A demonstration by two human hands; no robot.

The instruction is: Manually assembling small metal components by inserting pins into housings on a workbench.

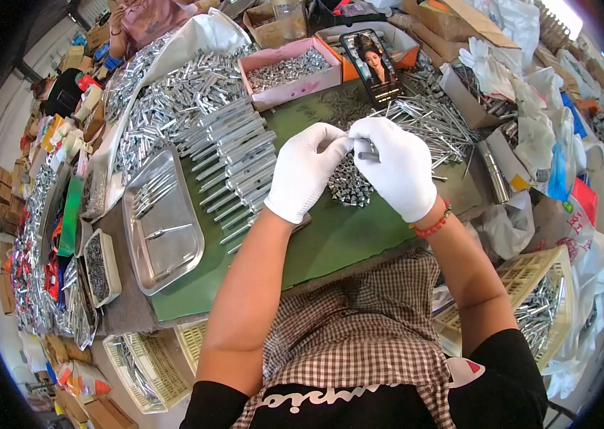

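Note:
White gloves cover both of my hands, which meet above the middle of the green mat. Thumb and fingers of my left hand [307, 171] are pinched at the point where the hands touch; whatever they grip is hidden. My right hand [396, 168] is also closed, and a small dark metal pin [367, 155] sticks out between its fingers. Just under the hands lies a heap of shiny metal nuts [350, 187]. Long thin metal rods [434, 129] are piled beyond my right hand. Left of my left hand, metal tube fittings with rod ends [241, 161] lie in a row.
A steel tray [198, 247] with a few metal parts stands at the left. Behind are a heap of metal sleeves [180, 96], a pink box [291, 89] of small parts and a propped phone [372, 68]. Plastic crates [148, 372] flank me below the table [302, 261].

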